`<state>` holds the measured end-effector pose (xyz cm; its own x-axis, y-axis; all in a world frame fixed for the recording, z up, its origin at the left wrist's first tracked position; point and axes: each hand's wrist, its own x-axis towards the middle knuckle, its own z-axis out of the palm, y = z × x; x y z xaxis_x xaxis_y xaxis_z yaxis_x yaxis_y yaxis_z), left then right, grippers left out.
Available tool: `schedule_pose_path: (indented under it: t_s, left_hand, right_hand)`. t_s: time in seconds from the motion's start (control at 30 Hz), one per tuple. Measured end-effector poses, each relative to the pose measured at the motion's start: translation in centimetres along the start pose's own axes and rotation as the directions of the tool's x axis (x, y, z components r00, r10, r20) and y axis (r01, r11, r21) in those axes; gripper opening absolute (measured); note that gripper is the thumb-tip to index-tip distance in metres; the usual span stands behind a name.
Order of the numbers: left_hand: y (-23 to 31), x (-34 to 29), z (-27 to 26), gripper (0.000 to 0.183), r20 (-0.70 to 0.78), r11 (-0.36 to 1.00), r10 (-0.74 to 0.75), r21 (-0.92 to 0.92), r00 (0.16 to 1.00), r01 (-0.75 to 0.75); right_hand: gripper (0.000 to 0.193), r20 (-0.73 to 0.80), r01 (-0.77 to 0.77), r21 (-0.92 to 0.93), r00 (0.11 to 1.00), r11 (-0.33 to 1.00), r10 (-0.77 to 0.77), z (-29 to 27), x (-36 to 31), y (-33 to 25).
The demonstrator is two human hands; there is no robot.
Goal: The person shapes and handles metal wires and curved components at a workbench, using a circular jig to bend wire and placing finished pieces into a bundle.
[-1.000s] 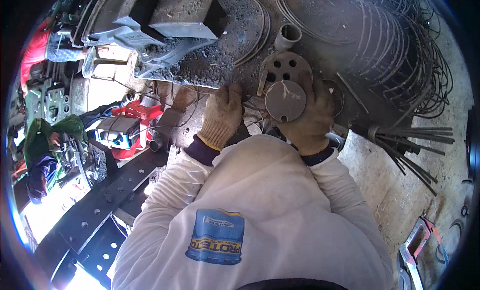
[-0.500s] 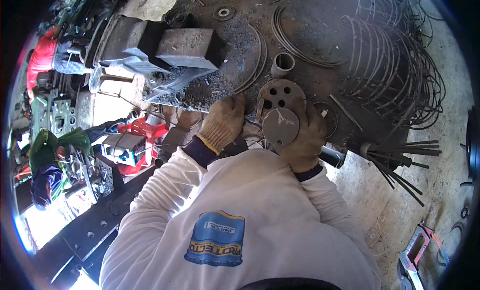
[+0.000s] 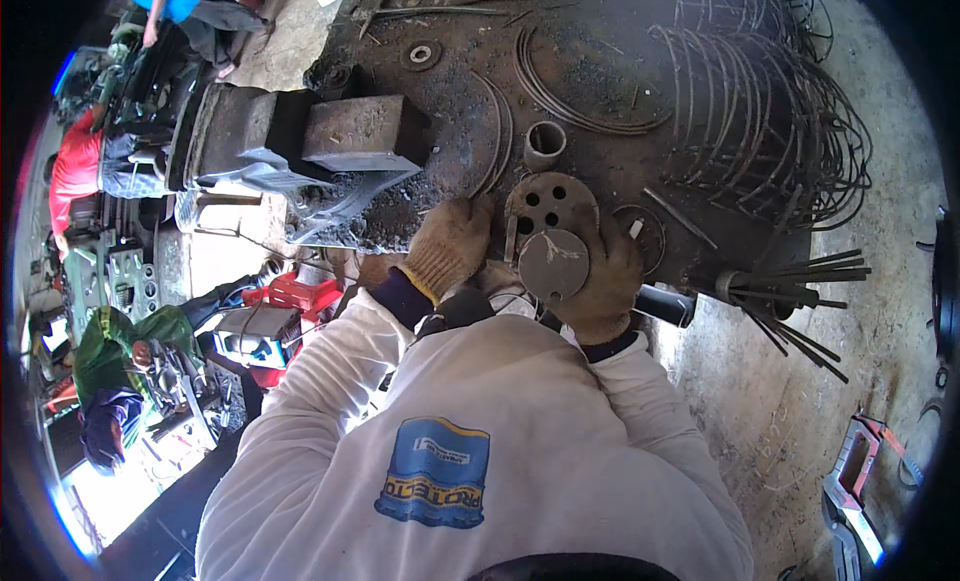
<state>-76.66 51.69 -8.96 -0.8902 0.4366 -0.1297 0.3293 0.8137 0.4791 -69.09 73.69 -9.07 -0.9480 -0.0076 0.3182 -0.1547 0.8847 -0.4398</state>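
Observation:
A round grey metal disc, with a chalk-like mark on its face and a small notch at its lower edge, is gripped along its right side by my gloved right hand. Behind it, partly covered, lies a larger rusty plate with several round holes. My gloved left hand is at the table's near edge with its fingers curled together; what they hold, if anything, is hidden. Between that hand and the discs stands a narrow metal strip. Just beyond the holed plate is a short upright pipe piece.
Bent rods and a flat washer lie on the dark table. Wire coils crowd its right side, above a bundle of rods. A heavy metal block stands left. Several people are at the far left.
The whole view has shifted slightly, and a person in blue now shows at the upper left. Both hands stay where they were, the right one still on the disc.

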Motion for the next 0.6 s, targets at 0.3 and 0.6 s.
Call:
schedule_pose_path:
  t_s: [0.3,0.6]
  left_hand:
    - [-0.2,-0.3,0.1,0.016,-0.034,0.960,-0.073,-0.273,0.997,0.061]
    - [-1.1,-0.9,0.5,0.023,-0.121,0.986,0.168,0.024,0.978,-0.166]
  right_hand:
    - [0.091,-0.089,0.033,-0.019,0.995,0.999,-0.034,0.2,0.2,-0.1]
    - [0.095,-0.035,0.029,-0.046,0.999,0.999,-0.030,-0.1,-0.1,0.1]
